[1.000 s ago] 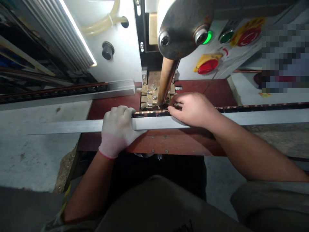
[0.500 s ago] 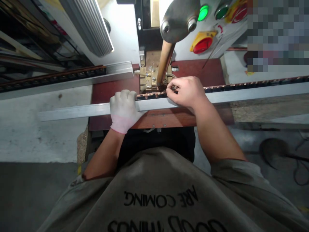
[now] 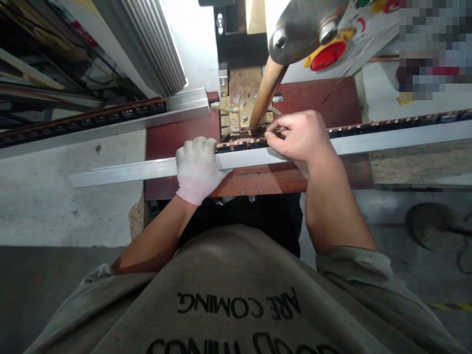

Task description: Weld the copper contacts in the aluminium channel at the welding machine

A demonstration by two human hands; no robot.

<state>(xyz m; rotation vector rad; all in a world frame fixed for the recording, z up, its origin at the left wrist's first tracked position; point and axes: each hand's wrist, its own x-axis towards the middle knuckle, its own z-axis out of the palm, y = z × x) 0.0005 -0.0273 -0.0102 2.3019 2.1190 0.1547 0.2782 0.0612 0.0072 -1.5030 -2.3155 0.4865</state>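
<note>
Our fingers (image 3: pixel 199 143) on the left sit pressed together, curled over the bar (image 3: pixel 245 159) from behind. Left to right, we see a second bar (image 3: pixel 186 105) lying farther back, then our bar's end above a pale slab (image 3: pixel 55 206); whether they touch, we cannot tell. Next comes our gloved left hand (image 3: pixel 197 169), its thumb on the bar's near side. The bar crosses a red board (image 3: pixel 278 178), with a black and copper strip (image 3: pixel 236 146) along its back edge. Just behind stand a brass block (image 3: pixel 236 109) and a slanting rod (image 3: pixel 268 93). Our bare right hand (image 3: pixel 304 135) bends its fingers to the strip, thumb near forefinger; we cannot tell what they pinch. Beyond is a red knob (image 3: pixel 328 55).
</note>
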